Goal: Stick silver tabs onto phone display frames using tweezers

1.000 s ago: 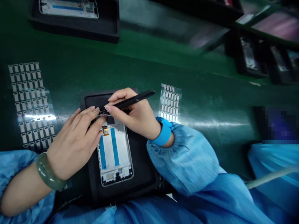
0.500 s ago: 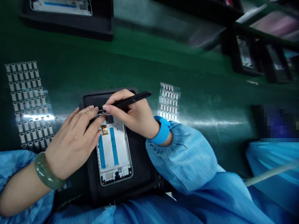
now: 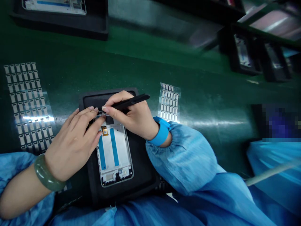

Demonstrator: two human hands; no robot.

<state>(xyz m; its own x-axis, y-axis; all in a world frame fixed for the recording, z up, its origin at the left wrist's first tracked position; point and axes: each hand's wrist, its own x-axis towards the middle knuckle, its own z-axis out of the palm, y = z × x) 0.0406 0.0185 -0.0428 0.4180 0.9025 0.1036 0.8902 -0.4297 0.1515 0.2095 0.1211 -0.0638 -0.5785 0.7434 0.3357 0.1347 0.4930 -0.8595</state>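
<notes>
A phone housing (image 3: pixel 121 150) with two blue strips and a small gold flex connector (image 3: pixel 104 131) lies face down in a black foam tray (image 3: pixel 145 169). My left hand (image 3: pixel 75 135) rests over the housing's upper left edge, fingers stretched out and fingertips touching near its top. In my right hand (image 3: pixel 131 117) is a black pen-shaped tool (image 3: pixel 134 99), pinched between thumb and fingers. Its thin tip points left at the top of the housing, close to my left fingertips. My fingers partly hide the spot where the tip meets the housing.
Sheets of small pale stickers lie on the green table, a large sheet (image 3: pixel 25 103) at left and a smaller one (image 3: pixel 169 102) at right. Another black tray (image 3: pixel 98 28) holds a housing at the back left. More trays (image 3: pixel 237 59) stand at the far right, near a person's blue sleeve (image 3: pixel 275 157).
The view has shifted slightly, so the surroundings sit a little further left. Both hands and the tool keep nearly the same place on the housing.
</notes>
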